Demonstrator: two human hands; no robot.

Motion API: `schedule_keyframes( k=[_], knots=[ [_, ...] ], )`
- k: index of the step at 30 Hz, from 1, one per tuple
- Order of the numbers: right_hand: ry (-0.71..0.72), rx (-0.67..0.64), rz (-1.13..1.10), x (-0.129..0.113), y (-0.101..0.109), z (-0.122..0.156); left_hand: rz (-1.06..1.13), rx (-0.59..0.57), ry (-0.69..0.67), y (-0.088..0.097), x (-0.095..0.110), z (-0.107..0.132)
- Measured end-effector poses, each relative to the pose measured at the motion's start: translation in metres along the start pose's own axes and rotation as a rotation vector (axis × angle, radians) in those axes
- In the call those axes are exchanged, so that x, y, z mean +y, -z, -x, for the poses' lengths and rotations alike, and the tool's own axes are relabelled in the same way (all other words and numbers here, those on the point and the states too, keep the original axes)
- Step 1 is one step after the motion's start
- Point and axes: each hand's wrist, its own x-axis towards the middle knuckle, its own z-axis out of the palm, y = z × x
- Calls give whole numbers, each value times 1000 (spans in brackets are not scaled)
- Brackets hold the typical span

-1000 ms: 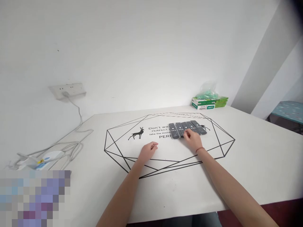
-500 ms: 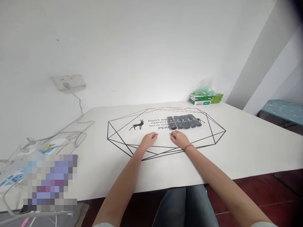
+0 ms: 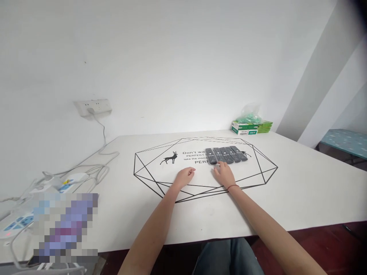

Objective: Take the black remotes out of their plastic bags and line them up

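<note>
Several dark grey remote controls (image 3: 226, 154) lie side by side in a row on the white table (image 3: 301, 191), inside a printed black geometric outline with a deer (image 3: 169, 158) and text. My right hand (image 3: 224, 174) rests flat just in front of the row, fingers stretched toward the leftmost remotes and close to touching them. A thin red band is on that wrist. My left hand (image 3: 185, 177) rests on the table to the left, fingers loosely curled, holding nothing.
A green and white tissue box with a plastic bag (image 3: 251, 124) stands at the back right by the wall. A wall socket (image 3: 93, 107) feeds cables down to power strips (image 3: 69, 179) at the table's left. A teal surface (image 3: 344, 141) is at far right.
My right hand drew back from the remotes toward me half a second ago and has now reached forward to them again. The left hand has stayed put. The camera shifted.
</note>
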Motion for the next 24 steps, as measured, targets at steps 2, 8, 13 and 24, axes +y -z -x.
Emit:
schedule_keyframes(
  k=[2,8,13,24],
  knots=[
    [-104,38,19,-4,-5,-7,-19,0,-13,-1,0,-1],
    [-206,72,41,-26,-17,-24,0,-22,-28,-2,-7,-1],
    [-264,79,-451,-34,-17,-19,-23,-12,-33,-4,-9,-3],
    [-295,-60,-1038,-85,-13,-9,518,22,224,-1,-11,-11]
  ],
)
